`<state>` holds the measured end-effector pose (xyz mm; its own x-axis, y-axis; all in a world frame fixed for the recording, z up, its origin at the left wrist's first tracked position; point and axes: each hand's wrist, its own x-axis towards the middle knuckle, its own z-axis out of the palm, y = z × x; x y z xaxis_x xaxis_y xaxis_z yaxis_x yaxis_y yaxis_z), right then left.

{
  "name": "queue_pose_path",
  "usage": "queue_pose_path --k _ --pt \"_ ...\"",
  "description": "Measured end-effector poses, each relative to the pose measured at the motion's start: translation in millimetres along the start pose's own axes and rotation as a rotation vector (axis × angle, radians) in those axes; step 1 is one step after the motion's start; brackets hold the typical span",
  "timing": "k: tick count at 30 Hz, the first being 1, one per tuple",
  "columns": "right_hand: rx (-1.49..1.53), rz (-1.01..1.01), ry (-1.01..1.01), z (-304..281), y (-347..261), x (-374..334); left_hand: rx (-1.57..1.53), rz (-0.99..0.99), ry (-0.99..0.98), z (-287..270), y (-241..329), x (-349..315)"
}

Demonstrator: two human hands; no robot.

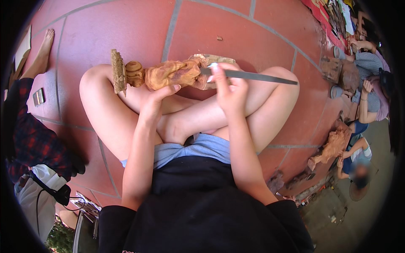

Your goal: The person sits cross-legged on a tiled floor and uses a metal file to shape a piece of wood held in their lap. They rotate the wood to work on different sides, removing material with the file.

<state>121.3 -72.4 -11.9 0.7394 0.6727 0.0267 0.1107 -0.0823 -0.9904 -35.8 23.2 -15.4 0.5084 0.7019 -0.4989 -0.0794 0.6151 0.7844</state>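
Note:
Across my crossed legs lies a carved wooden figure, orange-brown with flowing folds, tilted on its side. Its rough pale base points left, and a flat, uncarved-looking piece of wood shows at the right end. My left hand is closed round the figure from the near side, thumb on the wood and the other fingers hidden beneath. Pinched in my right hand is a long, flat, dark-grey file. Its left end rests at or just above the carving; whether it touches I cannot tell.
Red floor tiles surround me, with a small wood chip ahead. A phone lies at the left beside a seated person in a plaid shirt. On the right, several people sit by larger wood carvings.

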Motion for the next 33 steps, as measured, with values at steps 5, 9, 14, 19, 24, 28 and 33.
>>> queue_pose_path --k 5,9,14,19,24,28,33 --pt "-0.37 -0.431 -0.104 12.6 -29.1 7.7 -0.013 0.001 -0.009 3.6 1.5 1.5" --pt "-0.081 0.023 0.002 6.8 -15.5 5.9 -0.009 0.002 0.016 0.0 1.8 -1.7" --pt "-0.134 -0.011 -0.171 19.9 -42.2 6.7 -0.02 -0.004 -0.032 2.1 1.0 -1.3" --pt "-0.301 0.028 -0.05 -11.3 -22.9 18.4 -0.004 0.005 -0.04 -1.8 -1.4 -7.0" --pt "-0.481 -0.366 -0.243 5.3 -50.2 5.1 -0.019 0.038 -0.108 -1.3 2.4 -9.7" --pt "-0.339 -0.178 -0.059 -20.3 -27.5 4.6 -0.039 0.082 -0.145 -1.6 1.9 -9.3" --pt "-0.145 -0.021 0.051 -42.2 -39.2 5.2 -0.093 0.12 -0.138 7.1 12.7 -9.2"
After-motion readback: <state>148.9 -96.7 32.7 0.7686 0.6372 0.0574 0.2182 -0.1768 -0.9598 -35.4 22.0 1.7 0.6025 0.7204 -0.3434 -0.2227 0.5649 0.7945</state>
